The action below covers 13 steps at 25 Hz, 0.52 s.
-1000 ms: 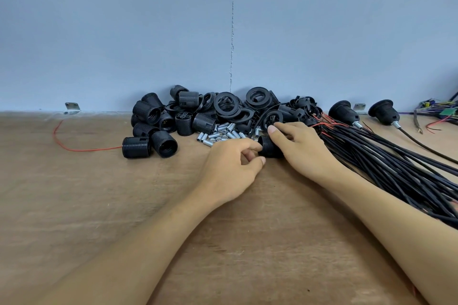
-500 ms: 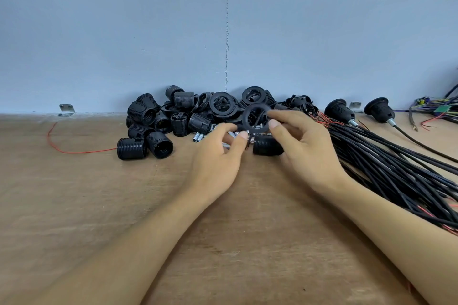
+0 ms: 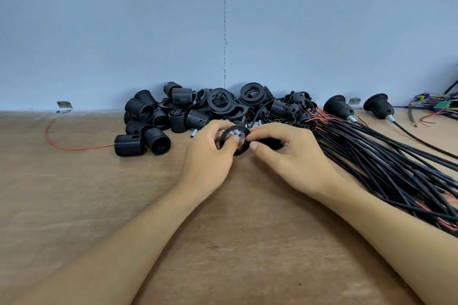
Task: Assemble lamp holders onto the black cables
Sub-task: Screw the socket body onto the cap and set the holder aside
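Observation:
A black ring (image 3: 234, 140) is held between both hands just above the wooden table (image 3: 74, 193). My left hand (image 3: 210, 156) pinches its left rim, with a fingertip in the opening. My right hand (image 3: 290, 158) pinches its right rim while curling over a black lamp holder body (image 3: 271, 142). Small silver metal tubes (image 3: 239, 135) show through the ring. A thick bundle of black cables (image 3: 386, 163) with red wire ends lies to the right. A pile of black threaded holders and rings (image 3: 198, 109) sits behind my hands.
Two assembled lamp holders on cables (image 3: 338, 106) (image 3: 379, 105) lie at the back right. A loose red wire (image 3: 71, 147) curls at the left. Coloured wires (image 3: 441, 106) clutter the far right. A blue-grey wall closes the back of the table.
The ring came down from in front of the pile to just above the table. My left hand went from touching it to pinching its rim. My right hand now covers the holder body.

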Available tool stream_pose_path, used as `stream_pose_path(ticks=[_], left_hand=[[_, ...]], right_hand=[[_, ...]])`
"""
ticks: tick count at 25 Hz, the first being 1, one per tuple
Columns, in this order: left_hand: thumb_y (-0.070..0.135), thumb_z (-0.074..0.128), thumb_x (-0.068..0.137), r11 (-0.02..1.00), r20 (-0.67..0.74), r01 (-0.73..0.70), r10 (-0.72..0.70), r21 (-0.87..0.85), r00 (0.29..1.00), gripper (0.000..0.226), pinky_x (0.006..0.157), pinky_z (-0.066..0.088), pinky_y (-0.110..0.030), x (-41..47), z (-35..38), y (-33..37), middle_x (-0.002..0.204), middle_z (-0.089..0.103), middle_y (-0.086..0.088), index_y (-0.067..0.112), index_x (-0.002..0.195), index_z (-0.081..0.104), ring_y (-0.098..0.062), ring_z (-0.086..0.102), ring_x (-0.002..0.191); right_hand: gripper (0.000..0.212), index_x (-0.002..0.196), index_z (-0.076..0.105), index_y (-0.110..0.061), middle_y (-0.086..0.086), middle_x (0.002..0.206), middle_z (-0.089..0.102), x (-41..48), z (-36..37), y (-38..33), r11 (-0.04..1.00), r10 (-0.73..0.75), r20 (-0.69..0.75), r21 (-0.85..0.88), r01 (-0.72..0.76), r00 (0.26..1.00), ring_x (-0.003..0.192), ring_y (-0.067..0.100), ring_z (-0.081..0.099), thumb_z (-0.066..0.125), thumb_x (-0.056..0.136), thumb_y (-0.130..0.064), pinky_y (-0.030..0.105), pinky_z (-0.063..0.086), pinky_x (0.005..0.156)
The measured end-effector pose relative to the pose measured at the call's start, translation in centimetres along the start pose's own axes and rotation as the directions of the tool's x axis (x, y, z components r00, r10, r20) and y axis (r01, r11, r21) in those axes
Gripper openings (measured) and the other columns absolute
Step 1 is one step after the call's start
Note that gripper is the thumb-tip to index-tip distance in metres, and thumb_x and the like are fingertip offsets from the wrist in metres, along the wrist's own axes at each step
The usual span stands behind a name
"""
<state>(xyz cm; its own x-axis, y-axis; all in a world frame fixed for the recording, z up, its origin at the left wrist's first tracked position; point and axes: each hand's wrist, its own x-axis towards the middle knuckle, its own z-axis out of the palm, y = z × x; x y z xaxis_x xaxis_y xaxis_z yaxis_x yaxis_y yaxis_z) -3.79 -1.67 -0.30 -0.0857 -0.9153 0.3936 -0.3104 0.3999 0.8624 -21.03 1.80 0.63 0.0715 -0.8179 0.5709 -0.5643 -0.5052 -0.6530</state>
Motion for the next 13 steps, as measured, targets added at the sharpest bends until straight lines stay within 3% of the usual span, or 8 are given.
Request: stream_pose_path(ticks=[3,6,10,13], left_hand=[[0.027,0.054,0.104,0.995,-0.039,0.055,-0.058,-0.080,0.998,0.017,0.053,0.042,-0.010,0.2,0.0,0.0,0.084,0.073,0.017,0.021,0.094,0.066,-0.004,0.064,0.052],[0.029,0.048,0.106,0.993,-0.014,0.068,-0.070,-0.099,0.997,0.023,0.043,0.038,-0.013,0.1,-0.2,-0.1,0.087,0.070,0.018,0.026,0.089,0.063,-0.011,0.050,0.034],[0.010,0.046,0.103,0.975,0.090,0.193,-0.184,-0.112,0.979,0.027,0.059,0.046,-0.024,0.2,-0.2,-0.1,0.084,0.068,0.006,0.029,0.101,0.064,-0.011,0.060,0.056],[-0.007,0.042,0.097,0.911,0.158,0.306,-0.271,-0.277,0.950,0.033,0.068,0.057,-0.033,0.5,-0.7,0.3,0.095,0.070,-0.009,0.011,0.104,0.069,-0.022,0.068,0.073]], right_hand=[[0.018,0.107,0.074,-0.026,-0.013,0.117,0.067,0.3,-0.7,0.5,0.952,0.041,-0.061,-0.301,-0.057,0.997,0.115,0.008,0.058,0.070,0.089,-0.023,0.029,0.043,0.102],[0.042,0.130,0.059,-0.033,-0.006,0.126,0.059,0.2,-1.0,1.1,0.839,0.240,0.014,-0.505,-0.200,0.971,0.117,0.018,0.053,0.067,0.089,-0.040,0.045,0.040,0.106],[0.045,0.132,0.058,-0.028,-0.003,0.123,0.059,0.3,-1.0,1.6,0.889,0.209,0.041,-0.425,-0.173,0.977,0.107,0.015,0.057,0.071,0.089,-0.026,0.034,0.046,0.100],[0.043,0.129,0.063,-0.023,-0.004,0.121,0.064,0.3,-0.9,1.4,0.920,0.138,0.010,-0.373,-0.124,0.990,0.103,0.007,0.055,0.074,0.087,-0.023,0.020,0.040,0.092]])
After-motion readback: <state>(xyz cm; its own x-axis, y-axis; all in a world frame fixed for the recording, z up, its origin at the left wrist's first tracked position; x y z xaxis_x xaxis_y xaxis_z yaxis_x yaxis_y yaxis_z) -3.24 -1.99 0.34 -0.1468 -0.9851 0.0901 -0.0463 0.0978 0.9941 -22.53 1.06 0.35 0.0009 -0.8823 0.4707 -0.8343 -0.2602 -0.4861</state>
